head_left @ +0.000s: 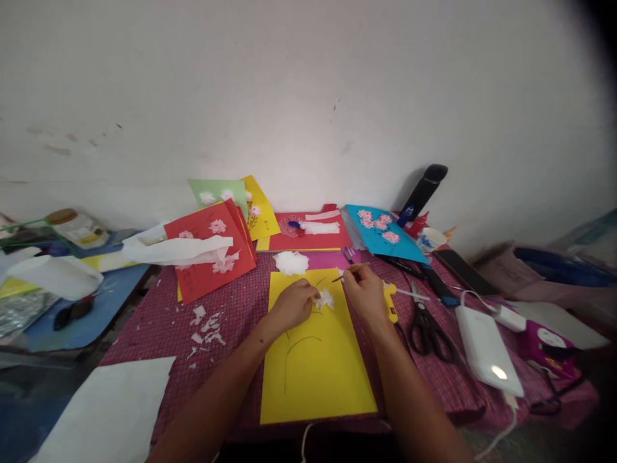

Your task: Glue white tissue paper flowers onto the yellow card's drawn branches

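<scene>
A sheet of yellow paper [328, 373] lies in front of me with dark curved lines drawn on it. On its upper part sits a small white crumpled paper flower [324, 299]. My left hand [293, 303] is closed, its fingertips pinching the flower's left edge. Just above and to the right, my right hand [364, 288] grips a thin brown stick [344, 276], its tip pointing left over the sheet. I cannot tell whether it is a pencil or a brush. A white paper puff [291, 262] rests beyond the sheet's top edge.
Scissors [428, 329], a yellow glue gun [390, 302] and a white power bank [486, 350] with cables lie on the right. Paper scraps [208, 329] are scattered left. Red cards [207, 276] and a blue card [385, 233] with pink flowers stand near the wall.
</scene>
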Available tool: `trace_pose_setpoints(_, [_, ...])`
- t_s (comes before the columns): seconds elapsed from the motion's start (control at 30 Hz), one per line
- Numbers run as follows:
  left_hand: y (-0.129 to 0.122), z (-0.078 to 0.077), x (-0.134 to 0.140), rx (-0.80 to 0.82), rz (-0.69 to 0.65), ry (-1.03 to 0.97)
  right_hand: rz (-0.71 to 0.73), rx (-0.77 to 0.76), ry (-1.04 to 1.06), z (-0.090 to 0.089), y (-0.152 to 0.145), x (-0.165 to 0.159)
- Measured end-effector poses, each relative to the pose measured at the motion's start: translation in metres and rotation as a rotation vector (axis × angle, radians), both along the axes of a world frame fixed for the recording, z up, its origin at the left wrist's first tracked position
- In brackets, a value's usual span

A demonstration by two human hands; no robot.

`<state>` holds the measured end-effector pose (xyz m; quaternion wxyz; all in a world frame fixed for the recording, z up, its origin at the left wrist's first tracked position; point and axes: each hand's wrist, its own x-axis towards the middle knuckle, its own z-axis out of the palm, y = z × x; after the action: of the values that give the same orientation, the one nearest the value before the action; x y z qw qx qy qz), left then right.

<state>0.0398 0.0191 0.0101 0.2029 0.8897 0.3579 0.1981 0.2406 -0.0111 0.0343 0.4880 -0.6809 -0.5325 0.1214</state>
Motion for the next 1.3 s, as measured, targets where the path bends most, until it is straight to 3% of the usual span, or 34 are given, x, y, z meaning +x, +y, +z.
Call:
trace_pose_setpoints(0.27, [0.003, 0.000, -0.003, 0.010, 0.071, -0.022, 0.108, 0.040, 0.072, -0.012, 0.003, -0.004])
trace_pose_setpoints(0.47, [0.040, 0.006, -0.032, 0.074, 0.418, -0.032, 0.153, 0.035, 0.056, -0.015, 0.003, -0.007])
trace_pose_setpoints(0.63, [0.060, 0.007, -0.039, 0.107, 0.405, -0.005, 0.170, 0.025, 0.017, -0.016, 0.003, -0.008])
trace_pose_setpoints(0.87, [0.069, 0.004, -0.029, 0.152, 0.378, 0.102, 0.173, 0.041, -0.003, -0.018, 0.004, -0.007])
trace_pose_setpoints(1.3, [0.070, 0.002, -0.038, 0.040, 0.415, -0.064, 0.185, 0.031, -0.008, -0.020, 0.004, -0.008])
